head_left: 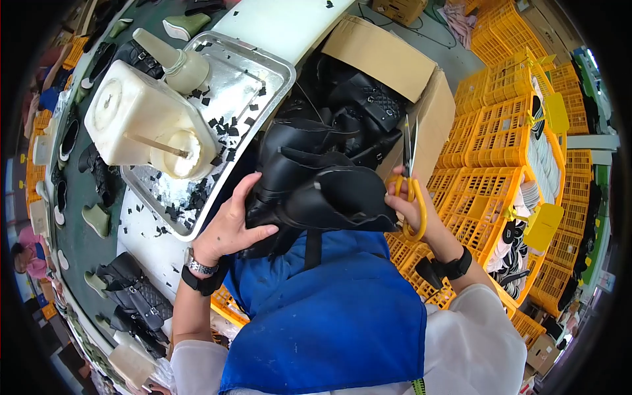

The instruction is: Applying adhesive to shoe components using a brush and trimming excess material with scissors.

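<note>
One blk boot, smooth, gaping top

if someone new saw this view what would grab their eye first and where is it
Probably the bright blue apron in the lower middle, with black boots just above it between the left hand and the right hand, which holds yellow-handled scissors. Next come the yellow crates stacked along the right side. At upper left, a metal tray stands out, littered with small black scraps.
</note>
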### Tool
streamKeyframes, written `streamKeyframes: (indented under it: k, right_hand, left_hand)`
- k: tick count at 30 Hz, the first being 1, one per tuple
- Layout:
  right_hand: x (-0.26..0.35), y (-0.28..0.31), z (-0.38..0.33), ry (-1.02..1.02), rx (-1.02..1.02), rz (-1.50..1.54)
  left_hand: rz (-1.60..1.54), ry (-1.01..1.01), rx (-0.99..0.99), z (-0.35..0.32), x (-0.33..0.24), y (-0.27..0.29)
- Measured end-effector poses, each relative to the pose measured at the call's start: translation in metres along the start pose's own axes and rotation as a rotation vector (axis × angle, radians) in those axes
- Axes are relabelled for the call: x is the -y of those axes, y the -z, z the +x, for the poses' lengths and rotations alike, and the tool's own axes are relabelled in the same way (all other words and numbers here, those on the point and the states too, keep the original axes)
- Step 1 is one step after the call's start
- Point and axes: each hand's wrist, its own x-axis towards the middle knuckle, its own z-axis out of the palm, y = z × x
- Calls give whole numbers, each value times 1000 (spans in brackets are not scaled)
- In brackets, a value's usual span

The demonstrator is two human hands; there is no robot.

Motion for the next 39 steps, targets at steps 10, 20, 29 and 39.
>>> streamKeyframes:
  k: [10, 20, 29, 39]
  right_hand:
    - [-51, -8, -55, 70, 60, -439]
    - [-44, -7, -49, 258, 25, -587]
    - [13, 31, 8, 407, 228, -739]
    - [9, 18, 28, 374, 486, -835]
  left_hand:
    - [169, 26, -19, 10, -17, -6]
    - [164, 165, -3, 20, -8, 3]
    - [-177, 88, 117, 14, 20, 3]
    - [-101, 126, 292, 19, 12, 12]
